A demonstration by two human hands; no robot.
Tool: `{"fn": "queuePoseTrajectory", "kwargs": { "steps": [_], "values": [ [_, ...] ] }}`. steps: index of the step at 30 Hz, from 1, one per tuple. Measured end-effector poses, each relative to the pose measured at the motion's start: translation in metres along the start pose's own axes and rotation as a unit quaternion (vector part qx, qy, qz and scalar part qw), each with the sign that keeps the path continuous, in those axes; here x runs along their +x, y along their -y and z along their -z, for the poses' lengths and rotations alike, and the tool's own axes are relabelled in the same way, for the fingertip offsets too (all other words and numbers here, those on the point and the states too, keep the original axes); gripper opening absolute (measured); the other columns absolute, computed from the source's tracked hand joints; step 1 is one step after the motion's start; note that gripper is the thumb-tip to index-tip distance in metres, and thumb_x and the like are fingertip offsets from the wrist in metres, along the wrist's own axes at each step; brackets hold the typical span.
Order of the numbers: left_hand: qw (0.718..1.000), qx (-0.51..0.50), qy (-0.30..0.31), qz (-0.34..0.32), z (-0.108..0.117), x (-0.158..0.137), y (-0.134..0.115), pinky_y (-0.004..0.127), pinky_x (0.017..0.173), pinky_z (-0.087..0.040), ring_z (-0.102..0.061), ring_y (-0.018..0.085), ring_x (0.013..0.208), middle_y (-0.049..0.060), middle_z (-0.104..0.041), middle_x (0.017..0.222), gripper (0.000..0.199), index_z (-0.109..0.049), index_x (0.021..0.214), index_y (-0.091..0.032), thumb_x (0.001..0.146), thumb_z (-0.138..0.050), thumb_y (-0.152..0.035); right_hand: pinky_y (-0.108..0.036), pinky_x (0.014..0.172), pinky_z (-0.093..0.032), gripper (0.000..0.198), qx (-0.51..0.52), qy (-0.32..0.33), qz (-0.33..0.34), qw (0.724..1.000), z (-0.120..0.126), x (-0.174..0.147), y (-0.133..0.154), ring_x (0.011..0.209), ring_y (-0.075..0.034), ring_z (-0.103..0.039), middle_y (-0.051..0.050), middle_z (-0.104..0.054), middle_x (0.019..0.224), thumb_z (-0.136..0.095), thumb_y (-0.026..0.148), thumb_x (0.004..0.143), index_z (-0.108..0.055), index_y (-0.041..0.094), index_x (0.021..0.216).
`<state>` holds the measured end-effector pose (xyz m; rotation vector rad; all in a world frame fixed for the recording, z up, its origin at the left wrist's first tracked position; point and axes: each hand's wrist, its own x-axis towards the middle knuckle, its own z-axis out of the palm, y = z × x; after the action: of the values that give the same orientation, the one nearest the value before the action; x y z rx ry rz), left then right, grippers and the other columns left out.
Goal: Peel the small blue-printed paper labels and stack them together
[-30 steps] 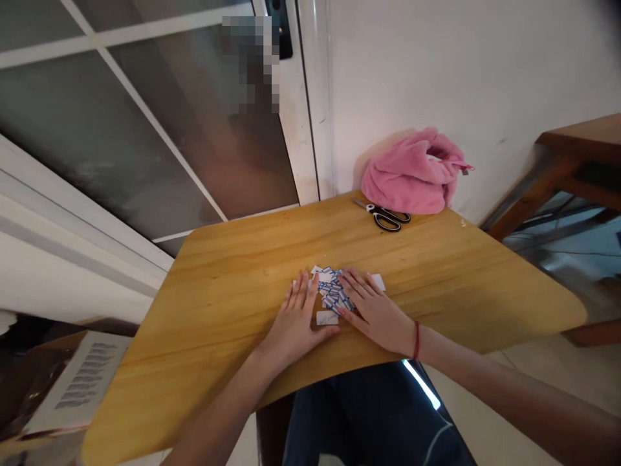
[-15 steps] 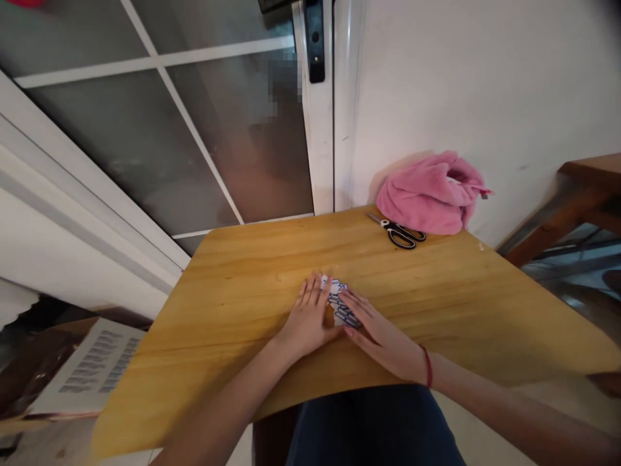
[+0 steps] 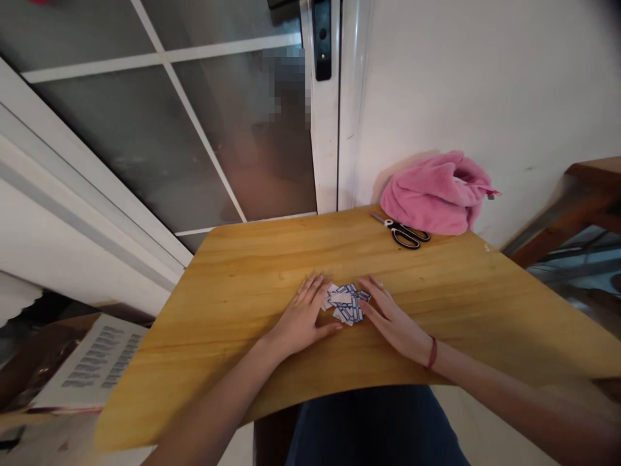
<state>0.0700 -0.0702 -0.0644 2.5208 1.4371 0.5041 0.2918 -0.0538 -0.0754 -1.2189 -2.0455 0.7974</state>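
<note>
A small heap of white paper slips with blue borders (image 3: 345, 299) lies on the wooden table (image 3: 233, 285), several of them overlapping. On the heap's left side, my left hand (image 3: 305, 314) rests flat, its fingers stretched out and the fingertips at the slips' edge. My right hand (image 3: 385, 317), with a red band round the wrist, is at the heap's right side. Its fingers are apart, and the thumb side touches or nearly touches the slips. Neither hand grips anything. Any print on the slips is too small to read.
Black-handled scissors (image 3: 405, 234) lie near the table's back edge, beside a pink plush cloth bundle (image 3: 436, 194) against the wall. A glazed door (image 3: 194, 149) stands behind the table. At the lower left, a box (image 3: 92, 356) bears printed text.
My hands have drawn apart, the right one moving to the right, and more of the paper slips show between them. The slips lie more heaped and spread than before.
</note>
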Motion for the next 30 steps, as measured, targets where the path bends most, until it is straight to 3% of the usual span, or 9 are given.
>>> {"fn": "queuePoseTrajectory", "kwargs": {
  "steps": [4, 9, 13, 20, 30],
  "values": [
    [1.0, 0.021, 0.022, -0.002, -0.009, 0.006, -0.003, 0.046, 0.115, -0.018, -0.011, 0.025, 0.141, 0.016, -0.022, 0.151, 0.085, -0.021, 0.144, -0.011, 0.08, -0.049, -0.062, -0.042, 0.111, -0.029, 0.053, 0.088, 0.066, 0.032, 0.993, -0.013, 0.021, 0.009, 0.135, -0.018, -0.032, -0.012, -0.037, 0.144, -0.038, 0.045, 0.091, -0.035, 0.018, 0.137],
    [1.0, 0.012, 0.014, 0.013, -0.013, 0.009, -0.008, 0.044, 0.115, -0.02, -0.013, 0.024, 0.141, 0.015, -0.023, 0.151, 0.081, -0.02, 0.144, -0.013, 0.083, -0.046, -0.059, -0.038, 0.106, -0.038, 0.045, 0.272, 0.058, 0.014, 0.96, -0.012, 0.05, -0.005, 0.122, -0.017, -0.049, -0.012, -0.051, 0.131, -0.046, 0.043, 0.087, -0.046, 0.017, 0.124],
    [0.999, 0.015, 0.02, 0.027, -0.013, 0.009, -0.008, 0.045, 0.115, -0.018, -0.015, 0.025, 0.141, 0.016, -0.026, 0.149, 0.076, -0.026, 0.142, -0.012, 0.085, -0.043, -0.059, -0.041, 0.105, -0.038, 0.036, 0.257, 0.02, -0.002, 0.966, -0.008, 0.054, -0.009, 0.117, -0.019, -0.054, -0.011, -0.058, 0.124, -0.047, 0.039, 0.087, -0.052, 0.018, 0.116],
    [1.0, -0.003, 0.009, 0.019, -0.012, 0.009, -0.005, 0.042, 0.115, -0.019, -0.017, 0.023, 0.141, 0.013, -0.028, 0.149, 0.063, -0.026, 0.142, -0.012, 0.09, -0.044, -0.043, -0.038, 0.107, -0.037, 0.035, 0.228, 0.088, 0.05, 0.968, -0.015, 0.053, 0.005, 0.124, -0.016, -0.047, -0.008, -0.053, 0.129, -0.044, 0.032, 0.089, -0.049, 0.02, 0.122],
    [1.0, 0.007, 0.012, 0.014, -0.008, 0.006, -0.006, 0.041, 0.115, -0.021, -0.019, 0.024, 0.14, 0.015, -0.03, 0.148, 0.059, -0.029, 0.14, -0.01, 0.091, -0.043, -0.038, -0.038, 0.104, -0.04, 0.031, 0.207, 0.098, 0.051, 0.972, -0.014, 0.05, 0.01, 0.119, -0.016, -0.05, -0.008, -0.056, 0.124, -0.045, 0.029, 0.089, -0.054, 0.02, 0.117]
  ]
}}
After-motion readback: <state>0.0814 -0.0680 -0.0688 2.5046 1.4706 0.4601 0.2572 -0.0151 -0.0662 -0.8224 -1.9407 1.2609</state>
